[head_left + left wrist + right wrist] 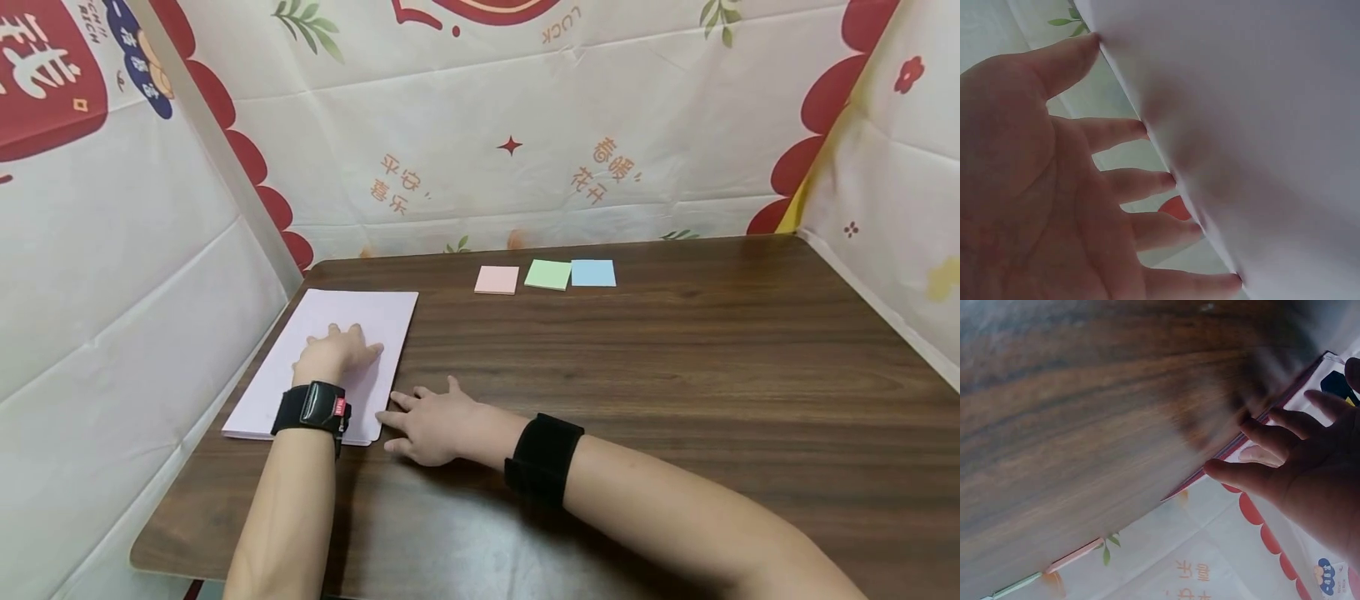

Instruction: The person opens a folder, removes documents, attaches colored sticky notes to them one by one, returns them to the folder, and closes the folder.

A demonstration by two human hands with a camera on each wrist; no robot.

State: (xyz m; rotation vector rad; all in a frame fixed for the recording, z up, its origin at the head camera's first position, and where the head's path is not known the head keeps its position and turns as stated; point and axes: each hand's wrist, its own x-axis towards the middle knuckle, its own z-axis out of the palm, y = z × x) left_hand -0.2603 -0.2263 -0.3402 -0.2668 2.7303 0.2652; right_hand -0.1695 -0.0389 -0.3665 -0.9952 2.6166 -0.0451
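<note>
A stack of pale pinkish-white paper sheets (375, 312) lies at the left side of the table. On its top sheet rests my left hand (333, 354), fingers spread. The left wrist view shows the spread fingertips of that hand (1066, 181) set down on the paper surface (1260, 112), palm raised above it. My right hand (435, 423) is at the stack's lower right edge, its fingers splayed over the table and pointing toward the paper. Seen from the right wrist, the fingers (1235, 472) are apart and hold nothing.
Toward the far edge of the brown wooden table (600, 358) sit three sticky-note pads in a row: pink (497, 280), green (548, 274) and blue (593, 272). Printed white cloth (487, 200) hangs behind the table and along both sides.
</note>
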